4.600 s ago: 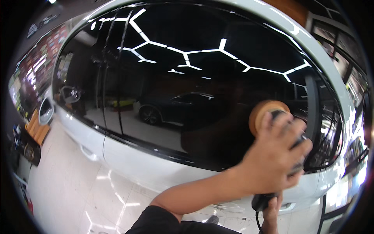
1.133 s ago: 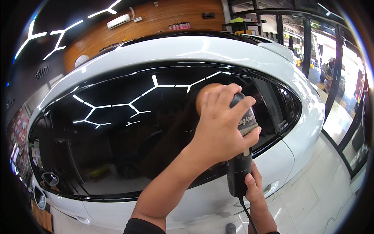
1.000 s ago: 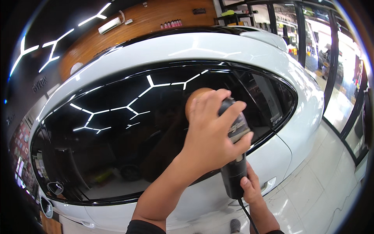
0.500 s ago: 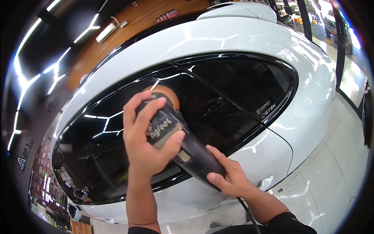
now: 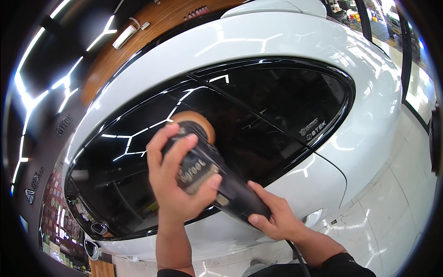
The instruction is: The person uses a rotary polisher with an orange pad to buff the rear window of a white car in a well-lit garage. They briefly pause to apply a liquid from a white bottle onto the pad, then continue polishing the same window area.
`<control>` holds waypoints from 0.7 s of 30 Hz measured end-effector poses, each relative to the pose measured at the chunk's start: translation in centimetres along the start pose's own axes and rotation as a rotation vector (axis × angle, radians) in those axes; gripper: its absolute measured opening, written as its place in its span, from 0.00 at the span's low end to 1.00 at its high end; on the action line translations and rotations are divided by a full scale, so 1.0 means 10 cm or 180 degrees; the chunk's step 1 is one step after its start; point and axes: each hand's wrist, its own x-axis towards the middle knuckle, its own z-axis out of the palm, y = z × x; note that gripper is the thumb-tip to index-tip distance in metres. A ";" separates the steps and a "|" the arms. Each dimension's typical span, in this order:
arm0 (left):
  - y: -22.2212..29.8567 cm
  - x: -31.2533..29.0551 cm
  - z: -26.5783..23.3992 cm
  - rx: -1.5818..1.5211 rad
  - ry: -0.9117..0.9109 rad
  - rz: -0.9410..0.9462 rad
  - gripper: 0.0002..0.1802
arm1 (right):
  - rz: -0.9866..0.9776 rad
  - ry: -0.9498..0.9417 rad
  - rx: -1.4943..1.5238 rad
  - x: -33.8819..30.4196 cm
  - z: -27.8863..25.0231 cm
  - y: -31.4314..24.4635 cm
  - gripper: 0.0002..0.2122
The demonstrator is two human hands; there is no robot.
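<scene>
A black electric polisher [image 5: 230, 184] with an orange round pad [image 5: 199, 121] lies against the dark side window [image 5: 258, 115] of a white car [image 5: 369, 111]. My left hand [image 5: 177, 175] grips the polisher's head from above, fingers spread over its top and the thumb on its near side. Around the rear of the body my right hand [image 5: 277, 214] is closed. A black cord [image 5: 297, 254] runs from the polisher's back end down past my right wrist. The pad's underside is hidden.
White curved body panels surround the glossy window. The car's door mirror [image 5: 91, 249] sticks out at the lower left. Tiled floor [image 5: 378, 221] lies at the right, beside glass doors [image 5: 422, 83]. A wood-panelled wall [image 5: 104, 69] with several small bottles [image 5: 197, 12] stands beyond the car.
The polisher and both hands have shifted slightly toward me and a little to the right in the picture. Both hands keep their grip, and the pad stays by the window.
</scene>
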 end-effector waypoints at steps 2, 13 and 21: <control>0.06 -0.12 0.01 0.0054 -0.0112 0.0001 0.34 | 0.0125 -0.0065 0.0058 -0.17 0.03 0.08 0.37; -0.09 0.20 -0.14 -0.0014 0.0109 -0.0107 0.34 | -0.0065 -0.0036 -0.0027 0.22 0.04 -0.17 0.37; 0.04 -0.01 -0.03 -0.0095 -0.0139 -0.0026 0.34 | -0.0074 0.0107 0.0118 -0.12 0.06 0.03 0.38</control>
